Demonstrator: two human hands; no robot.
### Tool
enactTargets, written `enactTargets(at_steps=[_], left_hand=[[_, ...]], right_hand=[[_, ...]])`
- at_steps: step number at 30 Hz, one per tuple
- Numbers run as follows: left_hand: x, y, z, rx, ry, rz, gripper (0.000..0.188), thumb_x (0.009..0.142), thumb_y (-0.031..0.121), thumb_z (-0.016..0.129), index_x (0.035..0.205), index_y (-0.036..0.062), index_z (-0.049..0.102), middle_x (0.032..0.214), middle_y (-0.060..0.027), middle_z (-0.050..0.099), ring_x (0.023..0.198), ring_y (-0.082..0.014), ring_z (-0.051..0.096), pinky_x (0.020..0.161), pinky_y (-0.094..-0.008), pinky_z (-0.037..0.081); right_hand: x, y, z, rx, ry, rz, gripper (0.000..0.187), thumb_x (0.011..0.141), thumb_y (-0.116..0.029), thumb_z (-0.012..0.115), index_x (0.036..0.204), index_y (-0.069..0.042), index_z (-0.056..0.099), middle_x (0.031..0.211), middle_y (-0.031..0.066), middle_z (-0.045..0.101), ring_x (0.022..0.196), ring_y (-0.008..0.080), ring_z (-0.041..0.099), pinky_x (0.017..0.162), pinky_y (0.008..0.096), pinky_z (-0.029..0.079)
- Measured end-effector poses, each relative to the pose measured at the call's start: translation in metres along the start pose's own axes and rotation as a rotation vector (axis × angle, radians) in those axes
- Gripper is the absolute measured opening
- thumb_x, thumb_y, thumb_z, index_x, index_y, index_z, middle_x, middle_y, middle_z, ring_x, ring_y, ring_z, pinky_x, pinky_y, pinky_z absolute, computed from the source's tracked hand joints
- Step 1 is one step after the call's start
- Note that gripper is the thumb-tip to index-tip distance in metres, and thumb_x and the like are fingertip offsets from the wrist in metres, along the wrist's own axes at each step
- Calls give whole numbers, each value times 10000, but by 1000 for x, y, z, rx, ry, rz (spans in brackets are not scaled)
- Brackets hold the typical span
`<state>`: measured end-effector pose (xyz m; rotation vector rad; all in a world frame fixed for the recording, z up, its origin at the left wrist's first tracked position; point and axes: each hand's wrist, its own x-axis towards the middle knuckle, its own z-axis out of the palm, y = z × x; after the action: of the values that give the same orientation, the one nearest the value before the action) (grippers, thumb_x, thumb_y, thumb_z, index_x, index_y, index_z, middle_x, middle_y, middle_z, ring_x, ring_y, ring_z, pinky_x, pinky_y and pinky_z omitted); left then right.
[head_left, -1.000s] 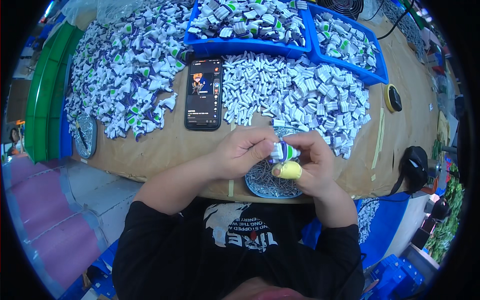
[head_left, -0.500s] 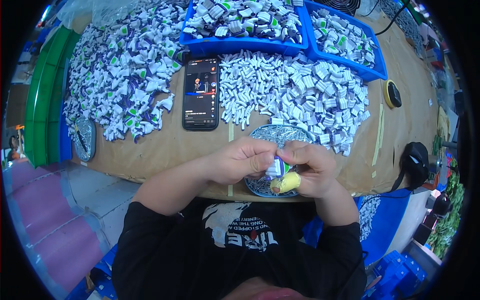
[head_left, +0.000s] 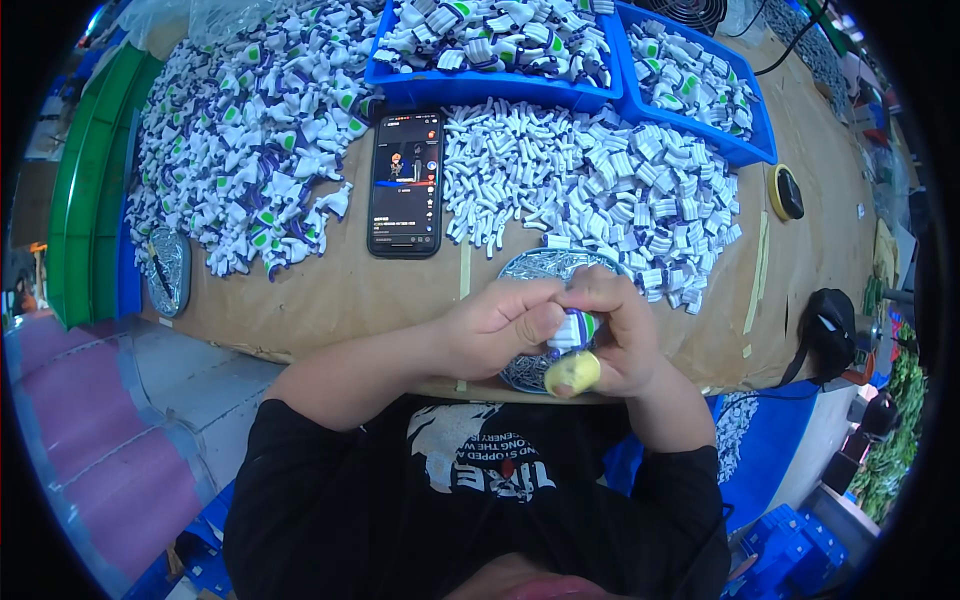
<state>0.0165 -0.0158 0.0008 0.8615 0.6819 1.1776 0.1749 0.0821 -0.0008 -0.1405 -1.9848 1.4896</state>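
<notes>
Above a tray of small metal pins (head_left: 530,372) at the table's near edge, my two hands meet around one small white, purple and green plastic toy part (head_left: 572,332). My left hand (head_left: 505,325) is closed, its thumb and fingers pinching the part from the left. From the other side, my right hand (head_left: 625,335) grips it too, fingers curled at its top. A yellow wrap (head_left: 572,374) covers one digit of that hand, just below the part. Fingers partly hide the part, so its exact shape cannot be made out.
Loose toy parts (head_left: 270,150) heap at left; short white pieces (head_left: 490,175) and ribbed white pieces (head_left: 650,190) lie ahead. Blue bins (head_left: 490,88) stand behind. A lit phone (head_left: 405,215), a small tray (head_left: 170,275), a tape roll (head_left: 785,190) and a black pouch (head_left: 828,330) surround the workspace.
The toy part has shifted slightly right and turned a little between my fingers. My right hand's upper fingers have risen a bit, and both hands still grip the part.
</notes>
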Motion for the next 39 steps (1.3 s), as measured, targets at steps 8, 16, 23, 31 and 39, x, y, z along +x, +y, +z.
enactTargets(at_steps=[8,16,23,31,39], left_hand=[[3,-1,-7,285,21,50,359,996,319,449,812,21,528,705,-1,509,668,-68,457,599,-243,390],[-2,5,-15,334,109,64,354,991,318,461,828,21,564,703,1,530,647,-69,473,593,-244,397],[-2,10,-21,313,121,-2,699,926,643,290,931,6,579,735,3,521,608,-40,389,553,-184,319],[1,47,-89,1598,868,340,193,864,161,585,1013,39,600,947,-112,598,915,-294,569,775,-406,460],[-29,59,-137,1871,1017,-73,223,824,62,571,1041,35,612,1024,-158,606,973,-349,536,852,-436,430]], right_hand=[[6,-6,0,-63,12,-44,545,650,-292,853,1015,-19,553,867,114,601,752,244,589,663,330,472],[10,-7,-4,-401,32,-48,434,670,-255,830,957,-24,601,804,104,613,687,234,594,619,327,476],[5,-5,-4,-394,30,97,524,605,-282,880,966,-29,597,793,60,608,673,144,585,613,243,447],[26,-16,-43,526,702,56,941,739,-254,781,1451,-44,202,1195,176,528,1047,233,541,808,296,459],[17,-12,-27,-223,-305,49,515,728,-219,762,1186,-58,589,1139,104,593,1088,241,514,806,363,443]])
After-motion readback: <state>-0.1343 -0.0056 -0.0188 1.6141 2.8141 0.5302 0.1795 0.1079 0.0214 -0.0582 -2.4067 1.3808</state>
